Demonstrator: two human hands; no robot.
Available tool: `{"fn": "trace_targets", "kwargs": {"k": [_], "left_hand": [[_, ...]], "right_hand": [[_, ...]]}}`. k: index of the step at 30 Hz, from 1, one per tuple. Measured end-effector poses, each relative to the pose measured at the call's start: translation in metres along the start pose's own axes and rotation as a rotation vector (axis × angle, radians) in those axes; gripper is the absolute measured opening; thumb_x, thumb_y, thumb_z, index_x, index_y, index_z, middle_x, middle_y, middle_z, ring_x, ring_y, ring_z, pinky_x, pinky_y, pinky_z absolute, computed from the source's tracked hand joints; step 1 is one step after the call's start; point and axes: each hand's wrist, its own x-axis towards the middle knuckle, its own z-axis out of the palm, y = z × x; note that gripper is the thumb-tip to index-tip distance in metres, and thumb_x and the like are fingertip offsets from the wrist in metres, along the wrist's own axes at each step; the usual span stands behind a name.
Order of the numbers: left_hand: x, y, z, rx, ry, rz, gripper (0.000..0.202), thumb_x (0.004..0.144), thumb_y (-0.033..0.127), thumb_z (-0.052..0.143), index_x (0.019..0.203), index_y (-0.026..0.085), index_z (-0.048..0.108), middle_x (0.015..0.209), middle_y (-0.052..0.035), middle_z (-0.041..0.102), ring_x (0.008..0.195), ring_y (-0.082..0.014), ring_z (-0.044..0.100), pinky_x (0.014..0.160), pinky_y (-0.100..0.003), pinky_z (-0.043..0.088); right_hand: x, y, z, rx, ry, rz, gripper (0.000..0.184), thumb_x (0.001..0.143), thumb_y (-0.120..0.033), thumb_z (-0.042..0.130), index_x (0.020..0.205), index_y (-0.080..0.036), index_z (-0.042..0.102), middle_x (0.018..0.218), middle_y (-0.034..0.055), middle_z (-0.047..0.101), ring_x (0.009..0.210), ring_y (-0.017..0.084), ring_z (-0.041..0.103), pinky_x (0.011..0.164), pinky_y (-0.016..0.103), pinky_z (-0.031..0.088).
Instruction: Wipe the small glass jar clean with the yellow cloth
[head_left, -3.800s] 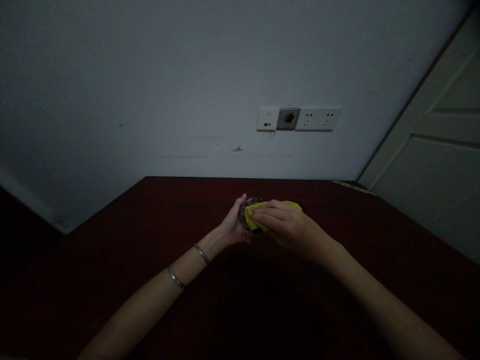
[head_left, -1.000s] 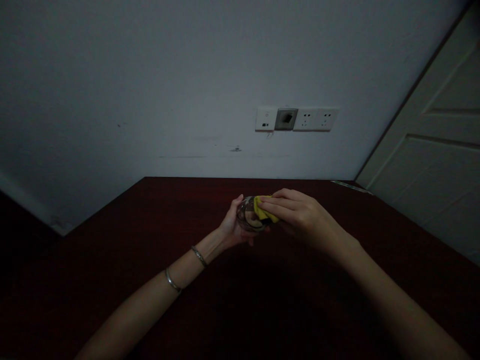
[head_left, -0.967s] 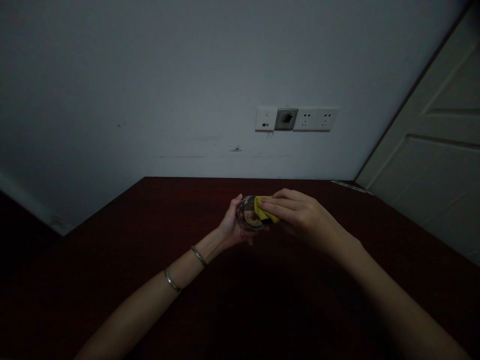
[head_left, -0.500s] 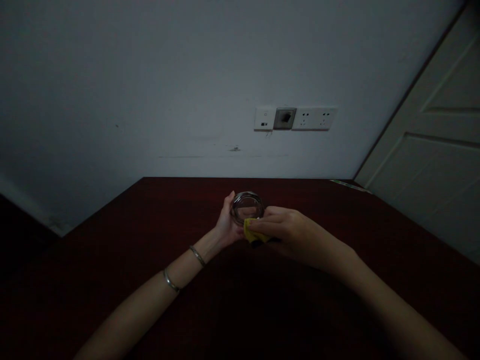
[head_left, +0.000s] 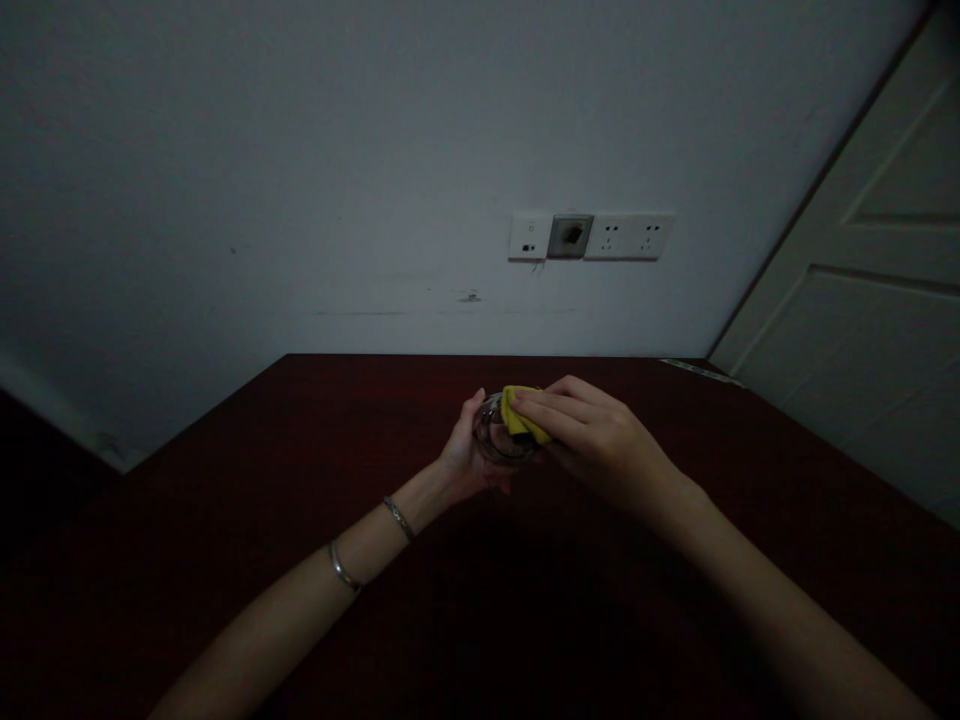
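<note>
A small round glass dish (head_left: 491,437) with a thick clear rim is tilted up above the dark red table. My left hand (head_left: 465,455) is closed around its left side and underside, thumb up along the edge. Two silver bangles (head_left: 398,518) circle the left forearm. Pinched under the fingers of my right hand (head_left: 592,420) is a folded yellow cloth (head_left: 517,405) with a dark patch. It lies against the upper right of the dish and hides that part.
The dark red tabletop (head_left: 360,400) meets a grey-white wall (head_left: 375,150). Sockets and switches (head_left: 626,237) sit on the wall above it. To the right stands a panelled door (head_left: 862,300), and a thin pale strip (head_left: 701,372) lies by the table's back right edge.
My right hand has moved the yellow cloth from the dish's lower edge to its upper right. The dish and my left hand have shifted slightly right and down.
</note>
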Motion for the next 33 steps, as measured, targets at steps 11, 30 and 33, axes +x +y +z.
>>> {"fn": "trace_targets", "kwargs": {"k": [11, 30, 33], "left_hand": [[0.006, 0.0, -0.011, -0.108, 0.178, 0.025, 0.073, 0.078, 0.074, 0.031, 0.078, 0.01, 0.067, 0.051, -0.0065, 0.058, 0.036, -0.0127, 0.049, 0.033, -0.022, 0.035], [0.005, -0.002, 0.015, -0.181, 0.281, 0.107, 0.062, 0.086, 0.061, 0.033, 0.071, 0.01, 0.065, 0.059, -0.0095, 0.066, 0.052, -0.017, 0.062, 0.048, -0.025, 0.049], [0.005, 0.0, 0.011, -0.181, 0.283, 0.113, 0.067, 0.084, 0.065, 0.033, 0.074, 0.007, 0.067, 0.065, -0.0125, 0.068, 0.057, -0.0188, 0.065, 0.053, -0.027, 0.051]], "right_hand": [[0.006, -0.01, -0.013, 0.347, -0.346, 0.101, 0.034, 0.08, -0.003, 0.055, 0.108, -0.02, 0.064, 0.094, 0.0052, 0.063, 0.082, 0.014, 0.056, 0.072, 0.025, 0.047], [0.005, -0.02, 0.0, 0.293, -0.28, 0.052, 0.022, 0.084, -0.011, 0.053, 0.102, -0.017, 0.064, 0.095, 0.0088, 0.065, 0.085, 0.017, 0.056, 0.074, 0.03, 0.048], [0.006, -0.017, -0.01, 0.365, -0.32, 0.081, 0.03, 0.082, -0.007, 0.054, 0.107, -0.02, 0.063, 0.099, 0.0062, 0.063, 0.086, 0.014, 0.057, 0.075, 0.027, 0.047]]}}
